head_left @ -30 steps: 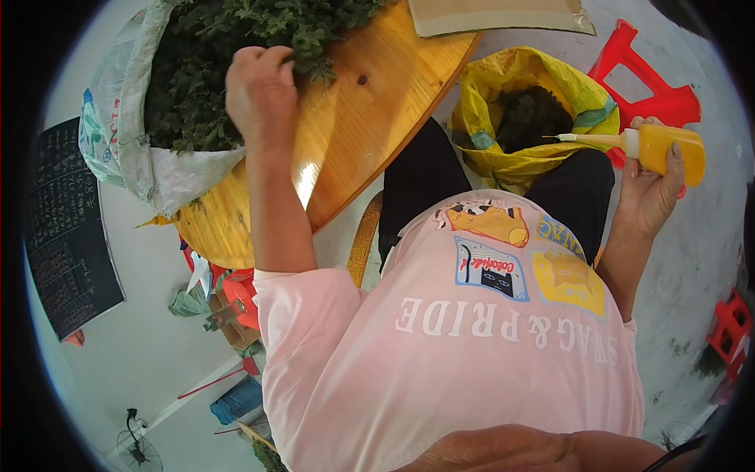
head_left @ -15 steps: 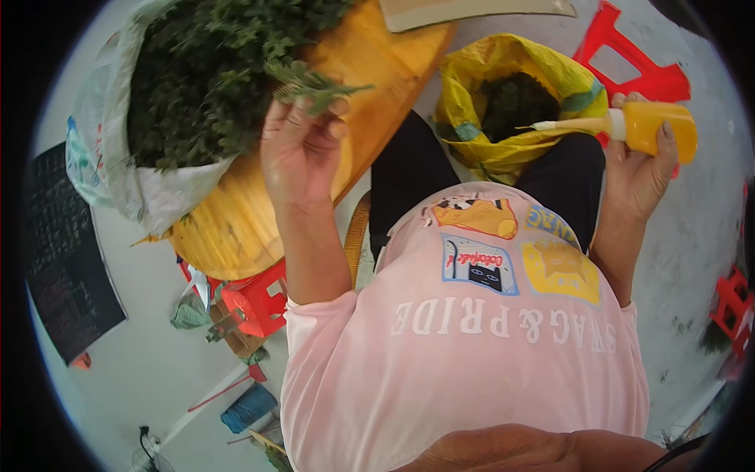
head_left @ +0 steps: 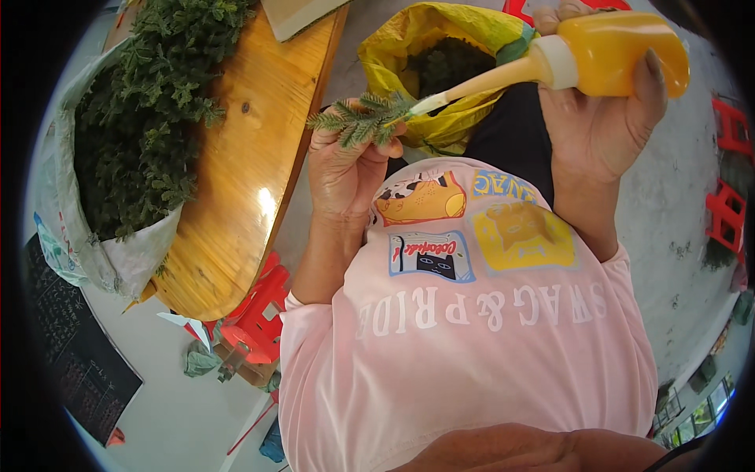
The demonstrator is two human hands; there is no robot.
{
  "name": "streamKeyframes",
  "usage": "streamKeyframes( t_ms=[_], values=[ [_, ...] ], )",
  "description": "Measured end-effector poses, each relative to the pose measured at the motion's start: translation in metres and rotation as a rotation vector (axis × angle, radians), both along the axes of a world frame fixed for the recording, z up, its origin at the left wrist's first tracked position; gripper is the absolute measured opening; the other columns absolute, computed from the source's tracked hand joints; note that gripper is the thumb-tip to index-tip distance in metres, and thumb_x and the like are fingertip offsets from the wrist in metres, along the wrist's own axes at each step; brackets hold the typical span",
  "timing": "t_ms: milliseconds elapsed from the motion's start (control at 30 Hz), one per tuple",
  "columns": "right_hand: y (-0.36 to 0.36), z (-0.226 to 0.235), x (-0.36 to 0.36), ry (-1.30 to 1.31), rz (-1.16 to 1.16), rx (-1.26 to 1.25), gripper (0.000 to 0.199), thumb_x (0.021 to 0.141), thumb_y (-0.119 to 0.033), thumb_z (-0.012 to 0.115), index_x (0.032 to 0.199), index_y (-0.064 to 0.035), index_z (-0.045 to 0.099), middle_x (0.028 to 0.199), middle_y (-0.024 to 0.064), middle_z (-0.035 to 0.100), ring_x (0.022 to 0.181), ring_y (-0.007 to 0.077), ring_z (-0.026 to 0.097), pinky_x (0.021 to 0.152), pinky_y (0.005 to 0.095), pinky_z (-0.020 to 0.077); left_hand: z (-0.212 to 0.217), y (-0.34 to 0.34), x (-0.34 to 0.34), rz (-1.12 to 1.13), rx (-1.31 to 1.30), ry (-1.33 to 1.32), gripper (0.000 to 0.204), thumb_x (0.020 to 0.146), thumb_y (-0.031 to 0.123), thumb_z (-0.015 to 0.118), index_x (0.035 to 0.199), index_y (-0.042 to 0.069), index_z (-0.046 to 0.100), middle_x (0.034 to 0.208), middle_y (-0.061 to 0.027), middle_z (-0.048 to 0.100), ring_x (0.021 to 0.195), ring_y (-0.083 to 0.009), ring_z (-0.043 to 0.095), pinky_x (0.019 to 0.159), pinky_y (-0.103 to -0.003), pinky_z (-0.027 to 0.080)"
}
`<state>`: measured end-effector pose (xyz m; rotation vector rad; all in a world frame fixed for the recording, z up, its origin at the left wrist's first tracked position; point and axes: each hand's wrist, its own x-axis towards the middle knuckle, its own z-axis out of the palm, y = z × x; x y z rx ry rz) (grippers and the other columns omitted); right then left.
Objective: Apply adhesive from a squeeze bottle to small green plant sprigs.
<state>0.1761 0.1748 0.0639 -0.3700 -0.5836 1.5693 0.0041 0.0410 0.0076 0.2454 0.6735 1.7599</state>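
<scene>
My left hand pinches a small green fir sprig, its cut end toward the right. A yellow squeeze bottle with a long tapered nozzle lies sideways in my right hand, fingers wrapped round its body. The pale nozzle tip meets the sprig's right end, or is very close to it; whether they touch I cannot tell. Below the nozzle, a yellow woven bag with dark greenery inside stands open in front of my legs.
On my left, a wooden table bears a white sack full of green sprigs. Cardboard lies at the table's far edge. A red stool is under the table; further red stools stand at far right.
My left hand has brought the sprig away from the sack toward my middle. My right hand has moved left with the bottle, bringing its nozzle to the sprig. The whole view has shifted.
</scene>
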Motion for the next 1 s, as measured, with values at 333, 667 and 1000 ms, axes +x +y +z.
streamKeyframes(
  t_ms=[333,667,1000],
  values=[
    [0.005,-0.011,0.003,0.082,0.518,0.261,0.045,0.093,-0.043,0.039,0.118,-0.0076,0.051,0.114,0.0117,0.055,0.100,0.0250,0.055,0.074,0.0352,0.0500,-0.009,0.009,0.005,-0.061,0.028,0.117,0.027,0.077,0.008,0.068,0.102,0.003,0.059,0.105,-0.0162,0.062,0.084,-0.0294,0.064,0.054,-0.031,0.052],
    [0.001,-0.019,-0.009,-0.094,0.302,0.241,0.043,0.092,-0.039,0.041,0.112,-0.0026,0.050,0.104,0.0171,0.057,0.076,0.0226,0.057,0.051,0.0267,0.0440,-0.016,0.009,-0.001,-0.103,0.123,0.285,0.014,0.085,0.016,0.060,0.097,0.009,0.061,0.104,-0.0202,0.057,0.080,-0.0360,0.064,0.052,-0.035,0.055],
    [-0.003,-0.011,-0.005,-0.102,0.323,0.176,0.045,0.089,-0.039,0.045,0.114,-0.0015,0.048,0.102,0.0198,0.056,0.063,0.0205,0.054,0.041,0.0250,0.0378,-0.018,0.012,-0.003,-0.088,0.170,0.279,0.016,0.084,0.012,0.059,0.099,0.009,0.062,0.107,-0.0219,0.056,0.083,-0.0359,0.064,0.053,-0.036,0.056]
  ],
)
